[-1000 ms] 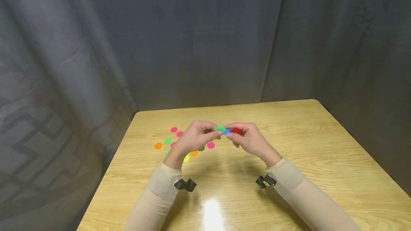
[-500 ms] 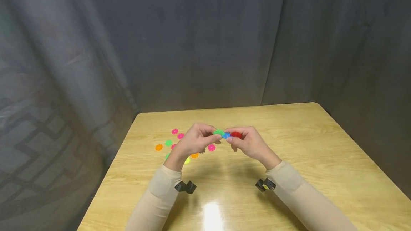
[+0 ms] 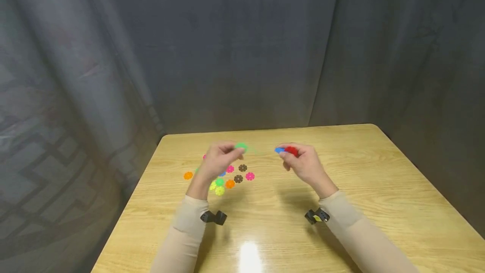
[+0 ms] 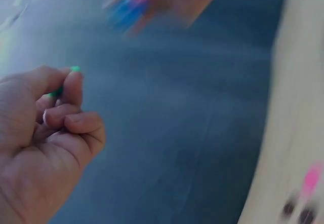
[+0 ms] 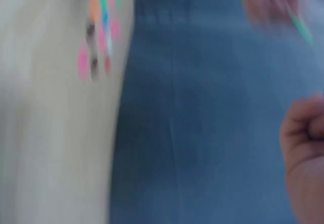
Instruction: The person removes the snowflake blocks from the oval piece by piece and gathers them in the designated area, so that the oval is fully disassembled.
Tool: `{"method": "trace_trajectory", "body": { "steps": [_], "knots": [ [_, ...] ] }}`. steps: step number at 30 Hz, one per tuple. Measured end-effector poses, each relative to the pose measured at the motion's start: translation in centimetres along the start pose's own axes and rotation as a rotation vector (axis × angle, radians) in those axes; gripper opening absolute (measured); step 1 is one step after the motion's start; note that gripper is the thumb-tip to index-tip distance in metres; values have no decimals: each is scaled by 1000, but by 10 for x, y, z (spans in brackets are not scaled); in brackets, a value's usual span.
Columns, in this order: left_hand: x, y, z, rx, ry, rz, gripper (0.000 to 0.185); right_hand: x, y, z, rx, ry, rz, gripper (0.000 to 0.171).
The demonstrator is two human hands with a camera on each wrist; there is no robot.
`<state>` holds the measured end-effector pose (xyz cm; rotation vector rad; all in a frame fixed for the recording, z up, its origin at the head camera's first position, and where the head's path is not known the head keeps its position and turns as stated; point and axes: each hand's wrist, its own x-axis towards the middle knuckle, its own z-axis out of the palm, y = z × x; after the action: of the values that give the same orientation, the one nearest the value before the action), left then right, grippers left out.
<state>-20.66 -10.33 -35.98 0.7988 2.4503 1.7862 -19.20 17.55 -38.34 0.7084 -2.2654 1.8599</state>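
My left hand [image 3: 219,161] pinches a green notched plastic disc [image 3: 241,147] between thumb and forefinger, above the table. In the left wrist view only small green edges of that disc [image 4: 75,69] show past the fingers. To the right, my right hand [image 3: 305,161] pinches a red notched disc [image 3: 291,151], with a blue disc [image 3: 279,150] against its left side. A gap separates the green disc from the blue one. In the right wrist view the right hand [image 5: 309,158] is cut off at the edge and what it holds is hidden.
Several loose notched discs lie on the wooden table [image 3: 360,172] below and around the left hand, among them an orange disc [image 3: 230,184], a pink disc [image 3: 250,176] and a brown disc [image 3: 238,178]. A grey curtain [image 3: 235,54] hangs behind the table.
The hands were together, with the green disc against the blue one. Now they are apart: the left hand has moved left with the green disc, the right hand slightly right with blue and red.
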Motion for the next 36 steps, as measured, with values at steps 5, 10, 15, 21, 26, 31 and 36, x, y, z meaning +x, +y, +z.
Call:
{"method": "trace_trajectory", "body": {
  "steps": [5,10,15,21,26,31,36],
  "knots": [
    [-13,-13,-36,88,117,-19,22,-6,7,-23,-46,58,-1,18],
    [-21,-24,-36,115,62,-86,27,-7,15,-16,-35,-1,23,21],
    [-28,-29,-40,162,94,-119,23,-9,16,-12,-21,2,27,22],
    [-35,-36,-59,183,157,-185,45,-12,14,-15,-20,9,23,22],
    [-43,-51,-77,205,178,-272,44,-16,15,-14,35,9,24,21],
    [-54,-69,-90,259,204,-329,37,-17,15,-12,61,-9,20,22],
    [-60,-87,-94,319,195,-405,30,-20,17,-14,34,-18,43,23]
  ]
}}
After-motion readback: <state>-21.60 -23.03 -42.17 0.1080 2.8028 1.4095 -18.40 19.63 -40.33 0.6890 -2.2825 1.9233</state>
